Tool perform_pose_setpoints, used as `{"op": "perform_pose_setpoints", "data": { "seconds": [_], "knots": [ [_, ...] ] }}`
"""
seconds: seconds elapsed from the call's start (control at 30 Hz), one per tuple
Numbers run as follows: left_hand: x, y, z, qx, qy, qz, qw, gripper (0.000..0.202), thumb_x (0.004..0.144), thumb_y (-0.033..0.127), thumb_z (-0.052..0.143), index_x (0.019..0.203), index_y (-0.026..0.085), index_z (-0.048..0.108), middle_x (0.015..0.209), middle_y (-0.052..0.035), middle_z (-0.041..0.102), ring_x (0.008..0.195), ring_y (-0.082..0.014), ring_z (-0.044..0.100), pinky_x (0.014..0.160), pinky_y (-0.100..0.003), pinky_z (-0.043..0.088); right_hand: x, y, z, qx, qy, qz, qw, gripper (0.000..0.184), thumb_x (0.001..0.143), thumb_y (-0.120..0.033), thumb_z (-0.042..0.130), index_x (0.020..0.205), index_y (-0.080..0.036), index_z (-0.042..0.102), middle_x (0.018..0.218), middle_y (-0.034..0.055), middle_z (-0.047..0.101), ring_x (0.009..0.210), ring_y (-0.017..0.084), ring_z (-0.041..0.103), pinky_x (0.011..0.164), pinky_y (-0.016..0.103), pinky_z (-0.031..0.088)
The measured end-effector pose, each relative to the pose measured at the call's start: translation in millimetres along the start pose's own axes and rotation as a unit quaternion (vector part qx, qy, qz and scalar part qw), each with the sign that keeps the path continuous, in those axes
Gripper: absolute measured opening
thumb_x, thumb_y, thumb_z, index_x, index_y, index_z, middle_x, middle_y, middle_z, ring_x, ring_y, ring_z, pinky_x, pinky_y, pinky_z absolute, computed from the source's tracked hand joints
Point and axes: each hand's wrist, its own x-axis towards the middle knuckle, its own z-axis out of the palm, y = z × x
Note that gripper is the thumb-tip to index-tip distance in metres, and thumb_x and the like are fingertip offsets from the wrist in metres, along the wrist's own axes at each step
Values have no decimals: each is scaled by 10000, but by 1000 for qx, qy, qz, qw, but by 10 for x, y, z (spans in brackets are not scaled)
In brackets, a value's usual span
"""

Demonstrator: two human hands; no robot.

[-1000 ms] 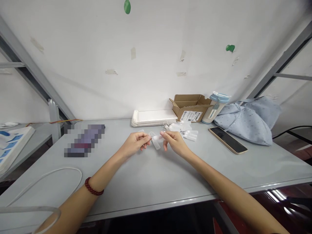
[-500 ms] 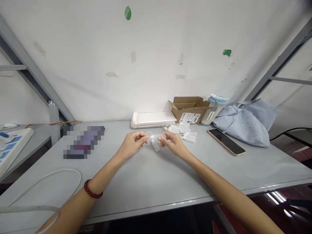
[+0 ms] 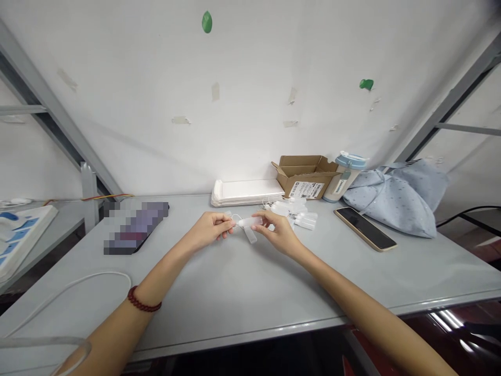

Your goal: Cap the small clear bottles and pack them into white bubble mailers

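Observation:
My left hand (image 3: 213, 228) is closed in a pinch at the thin white cord end of a small translucent white plastic tag (image 3: 247, 223). The thumb and forefinger of my right hand (image 3: 277, 230) are closed on the tag's other end. A second translucent tag (image 3: 251, 236) hangs slanting down below the first, and a thin white cord loop (image 3: 237, 215) rises beside them. Just behind my right hand lies a pile of similar translucent tags (image 3: 289, 206) with white cords. The fingertips partly cover what the left hand pinches.
Behind the pile stand a stack of white trays (image 3: 248, 192), an open cardboard box (image 3: 307, 180) and a blue-lidded cup (image 3: 342, 177). A phone (image 3: 366, 228) and a blue cloth bag (image 3: 395, 196) lie right. At left are a blurred dark item (image 3: 136, 230) and a white cable (image 3: 78, 282).
My left hand has shifted slightly left and away from the right. The right hand's fingers have opened a little around the tag, sliding toward its end.

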Motion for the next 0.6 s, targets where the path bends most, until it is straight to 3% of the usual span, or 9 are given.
{"op": "perform_pose_setpoints", "data": {
  "seconds": [0.07, 0.17, 0.27, 0.37, 0.47, 0.6],
  "knots": [
    [11, -19, -82, 2, 17, -9, 1000, 296, 722, 439, 597, 678, 148, 620, 683, -29, 617, 574, -111, 509, 514, -220, 390, 0, 31, 9, -18, -3, -4, 1000, 308, 806, -345, 588, 1068, -185, 563, 896, 45, 623, 765, 147, 567, 679, 278, 442],
    [29, -42, -207, 25, 91, -22, 995, 289, 708, 434, 592, 697, 147, 628, 698, -39, 632, 569, -120, 516, 502, -225, 384, -8, 80, 17, -73, -15, -17, 997, 322, 827, -313, 564, 1116, -180, 513, 967, 73, 603, 806, 161, 562, 707, 302, 451],
    [54, -73, -278, 94, 160, -32, 982, 261, 701, 409, 574, 671, 153, 619, 683, -38, 645, 552, -131, 522, 525, -243, 380, -30, 116, 34, -132, -45, -48, 989, 258, 864, -267, 511, 1104, -174, 531, 969, 89, 576, 817, 167, 543, 729, 311, 450],
    [91, -145, -271, 173, 192, -22, 966, 232, 707, 378, 540, 645, 168, 617, 660, -35, 656, 587, -161, 556, 577, -258, 387, -58, 123, 60, -179, -93, -89, 975, 224, 890, -245, 467, 1078, -195, 579, 1003, 102, 536, 836, 169, 528, 734, 304, 444],
    [127, -241, -240, 259, 194, 0, 946, 237, 721, 360, 499, 618, 181, 615, 637, -30, 647, 630, -188, 567, 571, -257, 361, -79, 110, 75, -211, -131, -104, 963, 217, 894, -250, 463, 1043, -213, 617, 989, 98, 511, 820, 167, 516, 725, 299, 438],
    [141, -328, -237, 329, 138, -25, 934, 285, 723, 379, 483, 539, 183, 578, 517, -11, 566, 528, -171, 510, 509, -252, 294, -88, 90, 64, -228, -154, -88, 957, 220, 883, -284, 488, 1033, -211, 632, 981, 97, 501, 821, 171, 514, 739, 304, 438]
  ]
}}
